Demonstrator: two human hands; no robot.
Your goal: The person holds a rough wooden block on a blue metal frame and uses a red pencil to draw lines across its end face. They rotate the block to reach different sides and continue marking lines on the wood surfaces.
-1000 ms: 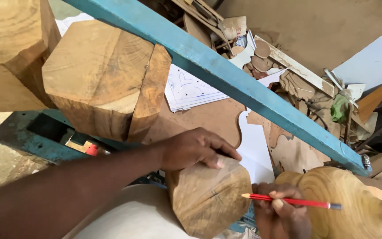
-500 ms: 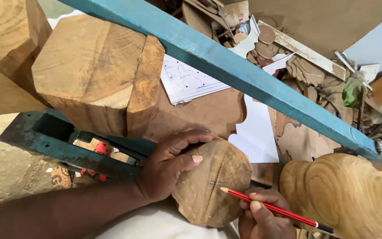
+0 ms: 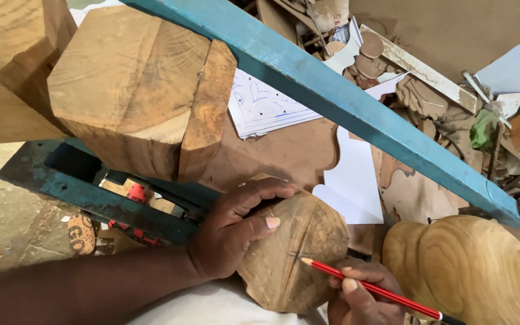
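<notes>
The left hand (image 3: 233, 232) lies over the left side of a rounded wooden block (image 3: 296, 256), which sits near the bottom centre of the view; its fingers (image 3: 260, 192) are spread and curl over the block's far edge, and the thumb presses flat on the cut end face. The right hand (image 3: 359, 295) is at the block's lower right, its fingers clamped together on a red pencil (image 3: 371, 289). The pencil's tip touches the end face by a dark pencilled line, and its shaft slants down to the right.

Just right of the block stands a pale carved wooden piece (image 3: 470, 271) with rounded lobes. Far left, a big squared timber block (image 3: 133, 90) rests on a worn blue metal frame (image 3: 85, 192), with a red tool (image 3: 136, 195) partly hidden inside the frame. A blue beam (image 3: 356, 108) runs diagonally from top centre down to the right, above everything else. Beneath it the brown surface (image 3: 278, 153) carries a sheet of paper with drawn curves (image 3: 266, 108), a blank white sheet (image 3: 353, 180) and flat cut-out templates. Wooden offcuts and discs (image 3: 368, 51) are piled at the far right.
</notes>
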